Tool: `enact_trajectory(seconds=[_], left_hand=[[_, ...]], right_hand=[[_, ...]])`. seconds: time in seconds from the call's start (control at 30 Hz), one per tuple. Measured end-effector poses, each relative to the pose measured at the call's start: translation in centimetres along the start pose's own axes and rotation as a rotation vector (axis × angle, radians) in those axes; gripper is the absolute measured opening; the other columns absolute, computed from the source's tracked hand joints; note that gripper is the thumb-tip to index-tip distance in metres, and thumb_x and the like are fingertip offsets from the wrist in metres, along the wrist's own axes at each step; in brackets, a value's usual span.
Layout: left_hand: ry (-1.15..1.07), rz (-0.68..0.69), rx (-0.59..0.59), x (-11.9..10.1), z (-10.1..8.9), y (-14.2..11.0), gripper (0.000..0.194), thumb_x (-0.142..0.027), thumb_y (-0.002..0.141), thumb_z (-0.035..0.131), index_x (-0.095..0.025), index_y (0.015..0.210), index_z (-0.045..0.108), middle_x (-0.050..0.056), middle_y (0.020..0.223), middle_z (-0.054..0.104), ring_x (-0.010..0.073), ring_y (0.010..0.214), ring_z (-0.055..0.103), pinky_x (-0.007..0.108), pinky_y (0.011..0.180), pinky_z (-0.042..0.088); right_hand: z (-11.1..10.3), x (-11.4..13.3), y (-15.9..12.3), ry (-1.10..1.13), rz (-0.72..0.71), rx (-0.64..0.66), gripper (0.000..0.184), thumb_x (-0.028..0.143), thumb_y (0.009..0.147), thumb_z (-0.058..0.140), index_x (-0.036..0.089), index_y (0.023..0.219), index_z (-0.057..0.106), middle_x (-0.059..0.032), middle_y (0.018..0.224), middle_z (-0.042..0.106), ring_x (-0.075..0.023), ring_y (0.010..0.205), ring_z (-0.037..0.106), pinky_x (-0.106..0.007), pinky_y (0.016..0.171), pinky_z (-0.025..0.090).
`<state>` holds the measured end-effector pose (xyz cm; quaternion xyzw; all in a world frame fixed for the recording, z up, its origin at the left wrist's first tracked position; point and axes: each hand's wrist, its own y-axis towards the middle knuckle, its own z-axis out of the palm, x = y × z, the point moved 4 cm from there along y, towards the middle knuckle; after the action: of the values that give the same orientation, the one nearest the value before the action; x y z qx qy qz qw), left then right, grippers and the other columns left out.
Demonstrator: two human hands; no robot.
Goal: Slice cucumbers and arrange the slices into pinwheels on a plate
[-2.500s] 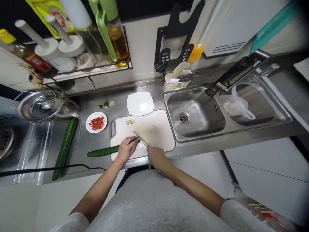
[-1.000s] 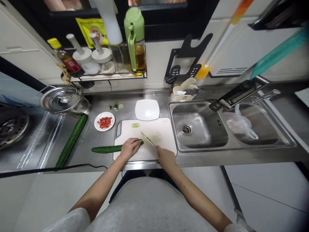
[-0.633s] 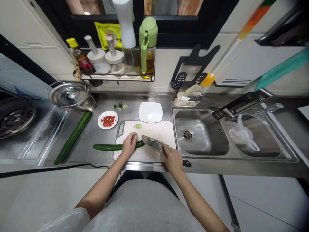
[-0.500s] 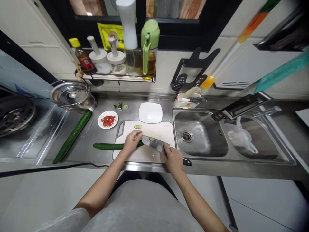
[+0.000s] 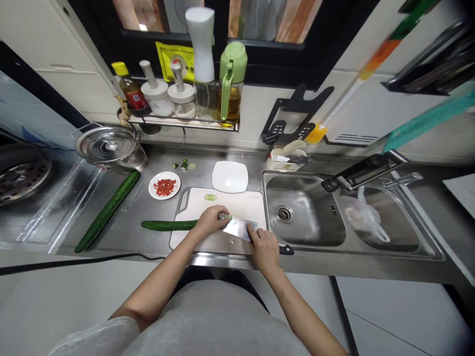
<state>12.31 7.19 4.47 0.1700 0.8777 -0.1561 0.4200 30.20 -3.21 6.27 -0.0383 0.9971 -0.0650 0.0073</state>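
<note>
My right hand (image 5: 264, 248) grips a cleaver (image 5: 239, 229), its broad blade turned flat side up over the white cutting board (image 5: 245, 202). At the blade's far end, the fingers of my left hand (image 5: 211, 221) are pinched on a thin cucumber slice (image 5: 228, 217). Beneath that hand lies a long cucumber (image 5: 166, 225), reaching left off the board; its cut end is hidden. Several overlapping cucumber slices (image 5: 210, 197) rest near the board's back edge. Beside my right hand, a black handle (image 5: 286, 249) sticks out past the board's right corner.
Behind the board is a white square plate (image 5: 230, 176). To the left stand a plate of chopped red pepper (image 5: 164, 186), cucumber ends (image 5: 184, 164), a second whole cucumber (image 5: 107, 212) and a lidded steel pot (image 5: 111, 146). A double sink (image 5: 304, 210) lies right, under a black faucet (image 5: 365, 170).
The cleaver has turned from edge-down cutting to flat, with a slice on its blade. My left hand has left the cucumber and moved right onto that slice. The view has shifted too.
</note>
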Motion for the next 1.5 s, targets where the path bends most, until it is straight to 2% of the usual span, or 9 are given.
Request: enact_trajectory(seconds=[0.23,0.43,0.57,0.8,1.03,1.13,1.27,1.4,1.5], left_hand=[[-0.133,-0.070,-0.065,0.8,0.1,1.0,0.026,-0.026,0.074,0.062,-0.022,0.100,0.063,-0.002,0.083,0.065,0.0128,0.076,0.061,0.023,0.070,0.047],[0.009,-0.269,-0.270,4.5,-1.5,2.6,0.022,-0.019,0.076,0.058,-0.025,0.097,0.063,-0.002,0.075,0.065,0.0131,0.068,0.059,0.025,0.067,0.045],[0.062,-0.333,-0.368,6.4,-2.0,4.0,0.036,-0.014,0.075,0.058,-0.024,0.109,0.060,0.000,0.081,0.067,0.0149,0.073,0.060,0.027,0.072,0.045],[0.040,-0.299,-0.380,7.2,-0.4,6.3,0.049,-0.014,0.073,0.064,-0.021,0.120,0.055,0.001,0.084,0.063,0.0143,0.075,0.059,0.027,0.074,0.046],[0.169,-0.263,-0.374,7.3,-0.6,6.8,0.047,-0.014,0.075,0.061,-0.022,0.121,0.054,0.004,0.088,0.062,0.0187,0.083,0.058,0.031,0.077,0.045],[0.261,-0.299,-0.348,7.0,-0.7,6.6,0.039,-0.016,0.077,0.061,-0.024,0.116,0.057,0.005,0.094,0.063,0.0202,0.087,0.059,0.032,0.078,0.044],[0.375,-0.374,-0.310,6.7,-0.8,6.3,0.015,-0.027,0.081,0.059,-0.024,0.094,0.066,0.007,0.099,0.062,0.0218,0.091,0.058,0.032,0.077,0.044],[0.418,-0.401,-0.283,6.4,-1.0,6.2,0.014,-0.030,0.081,0.059,-0.024,0.087,0.070,0.007,0.099,0.062,0.0226,0.095,0.057,0.032,0.078,0.043],[0.317,-0.386,-0.359,6.5,-1.7,5.8,0.016,-0.029,0.081,0.059,-0.025,0.092,0.070,0.006,0.100,0.063,0.0208,0.092,0.058,0.031,0.077,0.044]], right_hand=[[0.0,-0.1,-0.1,0.003,-0.016,-0.027,0.045,0.025,0.087,0.053,0.023,0.132,0.054,-0.0070,0.086,0.059,-0.0208,0.084,0.049,-0.033,0.075,0.028],[0.9,-1.6,-1.3,0.013,0.046,-0.021,0.044,0.025,0.086,0.056,0.024,0.130,0.055,-0.0055,0.086,0.060,-0.0197,0.084,0.051,-0.031,0.076,0.030],[1.5,-2.8,-2.1,-0.001,0.104,0.008,0.046,0.023,0.084,0.056,0.024,0.129,0.055,-0.0051,0.086,0.062,-0.0198,0.084,0.054,-0.031,0.076,0.032],[1.9,-3.2,-2.3,0.025,0.127,0.023,0.044,0.020,0.085,0.054,0.023,0.128,0.056,-0.0048,0.085,0.064,-0.0199,0.084,0.056,-0.031,0.078,0.034],[2.2,-3.2,-2.3,0.039,0.120,0.021,0.043,0.020,0.084,0.053,0.022,0.128,0.057,-0.0045,0.083,0.064,-0.0199,0.083,0.057,-0.031,0.078,0.035],[2.2,-3.2,-2.3,0.051,0.124,0.028,0.044,0.019,0.084,0.054,0.023,0.128,0.057,-0.0046,0.085,0.065,-0.0198,0.084,0.057,-0.030,0.079,0.035],[2.4,-3.3,-2.1,0.072,0.129,0.012,0.044,0.020,0.084,0.054,0.024,0.128,0.057,-0.0048,0.086,0.065,-0.0197,0.084,0.057,-0.030,0.079,0.036],[2.8,-3.4,-1.9,0.104,0.133,-0.007,0.042,0.022,0.084,0.054,0.023,0.126,0.059,-0.0048,0.084,0.066,-0.0198,0.082,0.059,-0.031,0.078,0.037],[2.9,-3.4,-1.8,0.175,0.148,-0.017,0.039,0.023,0.086,0.052,0.021,0.124,0.061,-0.0051,0.086,0.068,-0.0198,0.083,0.060,-0.030,0.078,0.038]])
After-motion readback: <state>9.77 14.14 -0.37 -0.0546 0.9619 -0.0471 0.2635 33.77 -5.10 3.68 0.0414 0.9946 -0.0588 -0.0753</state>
